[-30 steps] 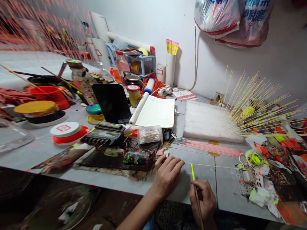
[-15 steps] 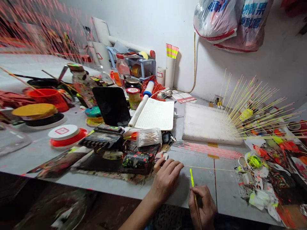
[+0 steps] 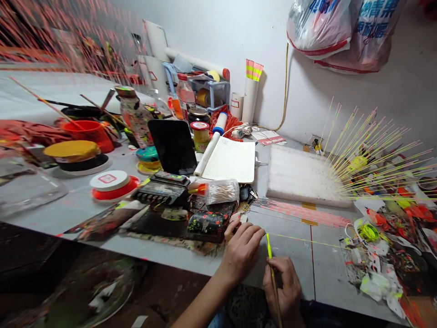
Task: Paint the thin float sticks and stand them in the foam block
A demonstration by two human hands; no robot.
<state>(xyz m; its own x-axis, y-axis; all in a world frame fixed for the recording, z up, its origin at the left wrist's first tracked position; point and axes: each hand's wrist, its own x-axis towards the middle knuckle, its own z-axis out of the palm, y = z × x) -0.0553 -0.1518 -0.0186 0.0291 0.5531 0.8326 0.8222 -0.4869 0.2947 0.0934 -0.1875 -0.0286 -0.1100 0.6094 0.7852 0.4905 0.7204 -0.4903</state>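
My right hand pinches a paintbrush with a brown handle and a bright yellow, paint-loaded tip. That tip touches or nearly touches a thin yellow stick, close to the fingertips of my left hand. The stick stretches rightward from those fingers, low over the grey table. My left hand is closed around its left end; the exact grip is hidden beneath the fingers. Beside it sits a black, paint-spattered block. Several pink thin sticks lie in a row behind.
A white foam block holds many yellow-pink sticks, fanning out to the right. Paint-stained scraps heap up at the right. An open notebook, a dark tablet, a cotton swab pack and several jars stand further back.
The brush in my right hand has moved up and left to the stick beside my left fingertips. The whole view has shifted slightly, so the scene sits further right.
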